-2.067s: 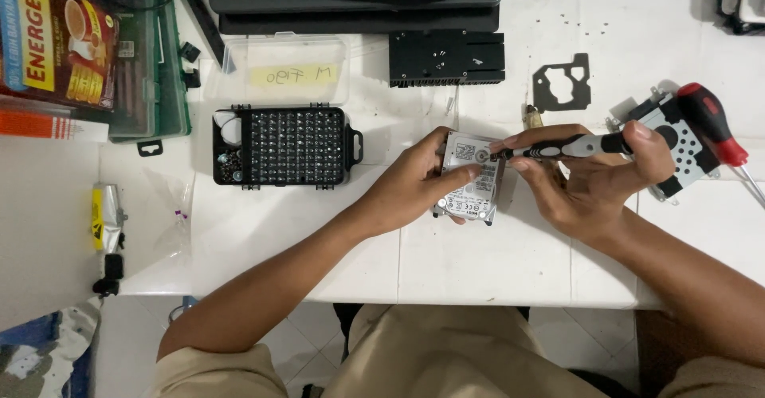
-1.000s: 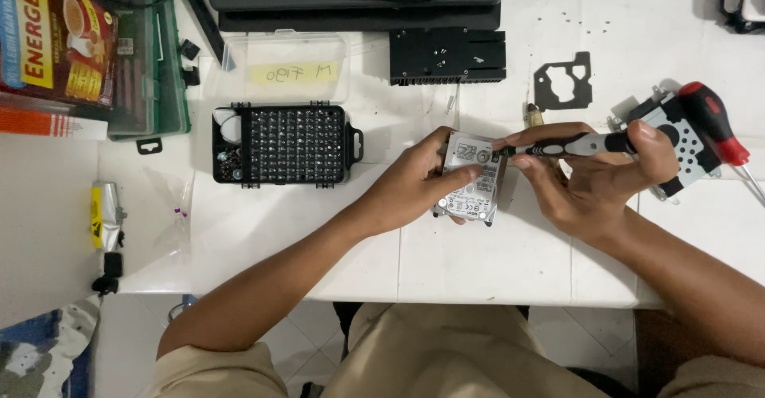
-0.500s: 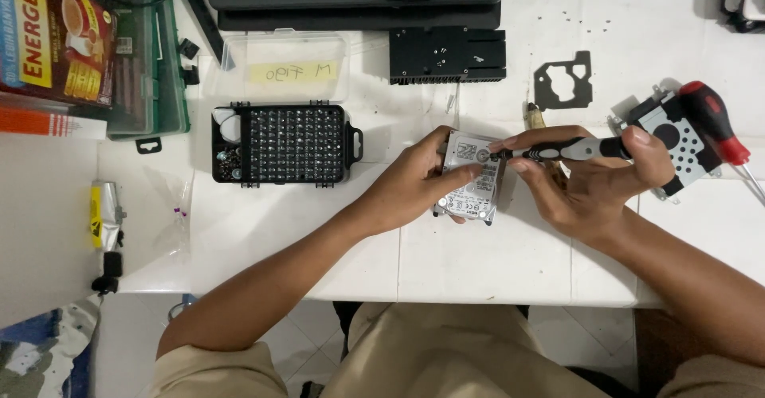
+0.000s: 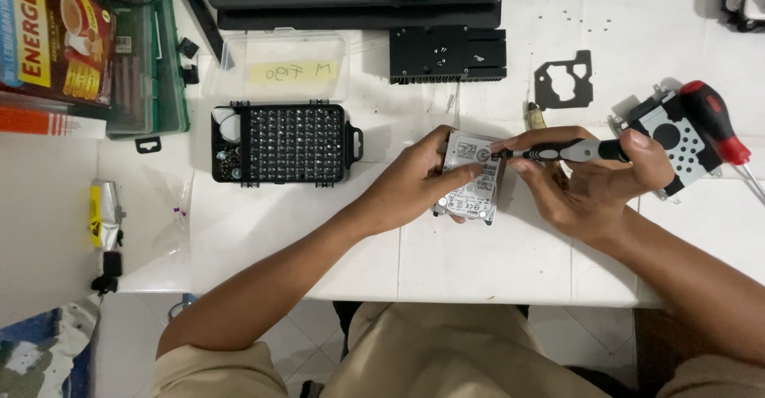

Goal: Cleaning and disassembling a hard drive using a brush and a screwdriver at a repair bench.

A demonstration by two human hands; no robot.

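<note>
- Silver metal hard drive (image 4: 472, 176) lies flat on the white counter (image 4: 494, 262), just right of the frame's centre, its labelled face up.
- Left hand (image 4: 414, 187) grips the drive from the left edge, thumb and fingers wrapped over its upper and lower sides.
- Right hand (image 4: 594, 183) is closed around a slim black precision screwdriver (image 4: 558, 152), held almost level, with its tip touching the drive's top face near the upper right corner.
- Compared with the frames of the last two seconds, hardly anything differs: both hands, the drive and the screwdriver sit in the same spots, with at most a slight shift of the right fingers along the handle.
- Just right of the right hand a grey metal bracket (image 4: 677, 139) rests on the counter, with a red-handled screwdriver (image 4: 717, 123) lying across it.
- Above the drive lie a dark gasket-shaped plate (image 4: 563, 79) and a black ribbed block (image 4: 448, 54).
- Left of centre sits a black bit set case (image 4: 287, 143), open, with a clear plastic lid (image 4: 279, 67) above it.
- Far upper left holds a red and yellow box (image 4: 52, 35) beside a green transparent case (image 4: 151, 55).
</note>
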